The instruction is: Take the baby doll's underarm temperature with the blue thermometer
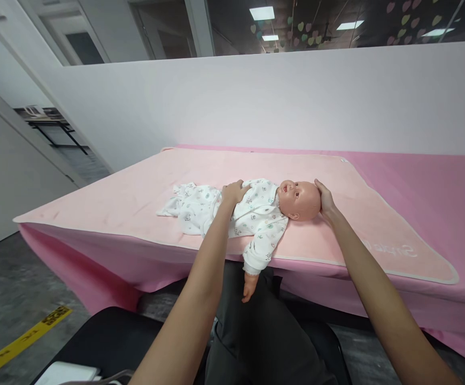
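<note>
A baby doll [262, 208] in white printed clothes lies on its back across a peach blanket [132, 187], its head toward the right. One of its arms hangs over the front edge of the table. My left hand [235, 193] rests on the doll's middle, fingers spread over the cloth. Against the top of the bald head sits my right hand [324, 198], its fingers stretched and partly hidden behind the head. Neither hand is wrapped around the doll.
A pink tablecloth [428, 198] covers the table and hangs down in front. Behind rises a white wall [296, 101] with windows above. Below are a black chair [112, 339] holding a white device [68, 373], and yellow floor tape [24, 342]. At left stands a door [12, 171].
</note>
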Available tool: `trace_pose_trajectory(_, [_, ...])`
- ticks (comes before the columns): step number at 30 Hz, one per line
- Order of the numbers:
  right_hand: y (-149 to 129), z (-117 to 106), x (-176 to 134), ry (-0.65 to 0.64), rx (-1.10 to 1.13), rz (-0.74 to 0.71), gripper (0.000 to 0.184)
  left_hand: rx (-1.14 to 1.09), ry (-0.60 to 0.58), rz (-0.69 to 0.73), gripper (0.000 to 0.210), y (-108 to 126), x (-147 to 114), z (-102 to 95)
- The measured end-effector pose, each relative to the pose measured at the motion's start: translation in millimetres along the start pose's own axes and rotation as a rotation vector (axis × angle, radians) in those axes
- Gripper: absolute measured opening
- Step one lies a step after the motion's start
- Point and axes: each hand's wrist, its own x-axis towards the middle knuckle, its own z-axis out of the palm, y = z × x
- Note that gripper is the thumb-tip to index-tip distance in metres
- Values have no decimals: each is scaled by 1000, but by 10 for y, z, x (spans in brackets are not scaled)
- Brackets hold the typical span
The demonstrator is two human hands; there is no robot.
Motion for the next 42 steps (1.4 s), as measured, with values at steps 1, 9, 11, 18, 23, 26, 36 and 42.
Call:
trace_pose_trajectory(1, [0,-17,16,8,-1,-12,40,4,3,0,45,-1,1,2])
trace_pose_trajectory(9, [23,-71,58,169,0,-41,36,7,13,3,44,-5,3,15])
trace_pose_trajectory(11, [33,-28,25,91,20,-8,33,18,13,-2,42,3,-5,7])
trace_pose_trajectory(18, [17,42,-45,60,50,-11,30,17,6,-7,42,21,-26,-14])
trace_pose_trajectory(23, [18,22,-40,32,55,-2,31,17,13,-2,45,6,-9,1])
trace_pose_trajectory(26, [19,27,-44,17,41,-5,33,17,9,2,45,0,-1,1])
trace_pose_trajectory(36, [-26,-151,75,201,71,-162,48,27,21,2,46,-3,-14,8])
trace_pose_trajectory(42, [-23,-134,49,236,76,-181,45,0,26,5,47,0,-6,23])
